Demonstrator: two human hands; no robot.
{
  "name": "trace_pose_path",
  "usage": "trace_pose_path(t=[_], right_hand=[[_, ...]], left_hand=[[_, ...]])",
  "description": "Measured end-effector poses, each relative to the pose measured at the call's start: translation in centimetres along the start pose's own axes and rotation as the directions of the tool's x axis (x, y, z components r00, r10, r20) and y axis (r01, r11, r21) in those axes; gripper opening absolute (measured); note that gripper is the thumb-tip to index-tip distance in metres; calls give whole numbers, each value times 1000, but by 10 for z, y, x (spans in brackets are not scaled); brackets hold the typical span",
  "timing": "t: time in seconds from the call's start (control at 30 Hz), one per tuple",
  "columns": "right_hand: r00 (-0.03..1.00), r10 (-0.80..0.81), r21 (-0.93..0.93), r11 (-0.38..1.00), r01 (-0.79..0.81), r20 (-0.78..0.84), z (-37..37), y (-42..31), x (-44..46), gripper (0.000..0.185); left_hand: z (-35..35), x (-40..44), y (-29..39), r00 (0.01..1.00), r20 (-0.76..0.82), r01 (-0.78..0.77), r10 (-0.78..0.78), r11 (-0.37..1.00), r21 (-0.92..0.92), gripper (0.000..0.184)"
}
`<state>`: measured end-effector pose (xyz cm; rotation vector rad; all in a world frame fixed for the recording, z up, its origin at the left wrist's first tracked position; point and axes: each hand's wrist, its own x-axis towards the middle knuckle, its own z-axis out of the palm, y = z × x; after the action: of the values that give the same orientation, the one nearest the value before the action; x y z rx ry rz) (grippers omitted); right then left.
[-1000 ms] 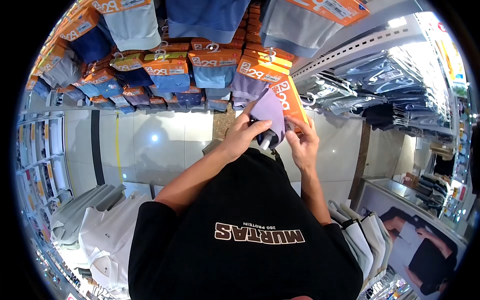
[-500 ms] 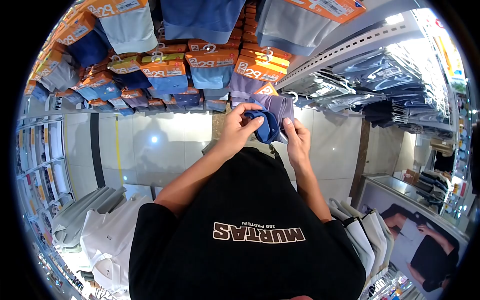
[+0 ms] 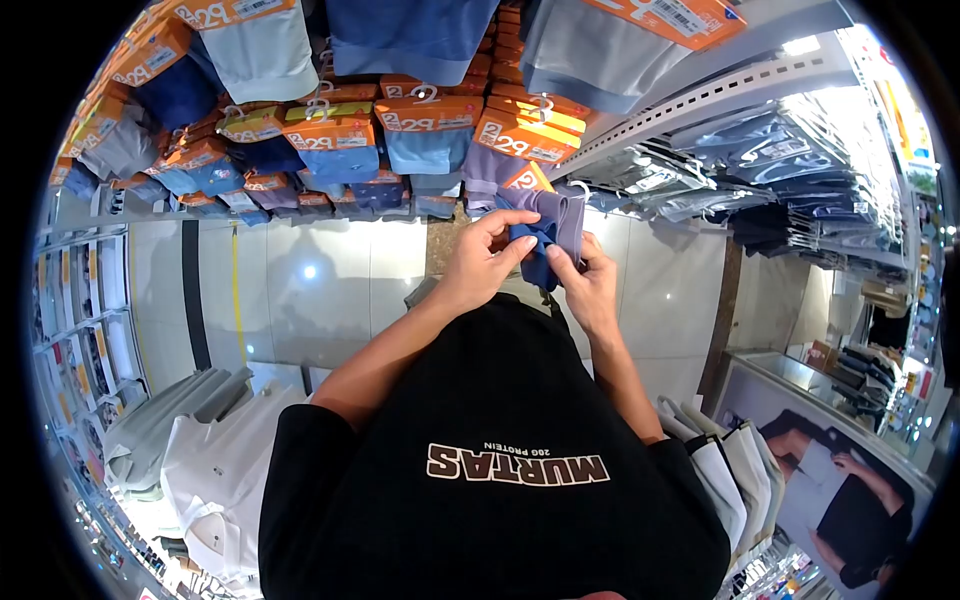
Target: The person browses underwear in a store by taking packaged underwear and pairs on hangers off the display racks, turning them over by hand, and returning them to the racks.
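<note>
A folded pair of blue boxer briefs (image 3: 537, 268) is between my hands, with matching purple boxer briefs (image 3: 570, 222) behind and to its right. My left hand (image 3: 482, 262) is closed, pinching the blue fabric between thumb and fingers. From the right, my right hand (image 3: 588, 285) grips the layered fabric, its thumb pressed on the blue pair; its fingers are partly hidden behind. An orange price card (image 3: 527, 178) and a white hanger hook (image 3: 581, 190) show just above the purple cloth.
Rows of underwear packs with orange cards (image 3: 427, 116) hang close ahead. To the right, a perforated metal rail (image 3: 690, 115) stands beside hanging grey-blue garments (image 3: 745, 150). White shirts (image 3: 215, 470) hang at lower left, and a display poster (image 3: 840, 480) is at lower right.
My right thumb has moved left from the purple fabric onto the blue pair. The blue fabric, rolled in a loop before, now hangs flatter. My left hand has shifted only slightly.
</note>
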<state>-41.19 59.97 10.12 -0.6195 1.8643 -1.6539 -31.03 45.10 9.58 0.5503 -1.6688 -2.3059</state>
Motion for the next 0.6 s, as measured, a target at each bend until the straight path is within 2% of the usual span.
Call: trace_pose_path(t=[0.07, 0.17, 0.3, 0.5, 0.6], right_hand=[[996, 83, -26, 996, -84, -24, -3, 0, 0, 24], [985, 117, 2, 993, -118, -130, -1, 5, -1, 21], [988, 27, 17, 1000, -25, -155, -11, 18, 3, 20], [982, 108, -20, 993, -113, -158, -12, 11, 0, 21], [988, 44, -68, 996, -55, -151, -11, 11, 1, 21]], left_hand=[[4, -1, 2, 998, -16, -62, 62, 998, -3, 35], [3, -2, 3, 993, 17, -116, 115, 993, 9, 40], [-6, -4, 0, 993, 31, -112, 111, 993, 38, 43], [-9, -2, -3, 987, -27, -155, 157, 986, 62, 43], [-9, -3, -2, 987, -39, -156, 158, 986, 52, 43]])
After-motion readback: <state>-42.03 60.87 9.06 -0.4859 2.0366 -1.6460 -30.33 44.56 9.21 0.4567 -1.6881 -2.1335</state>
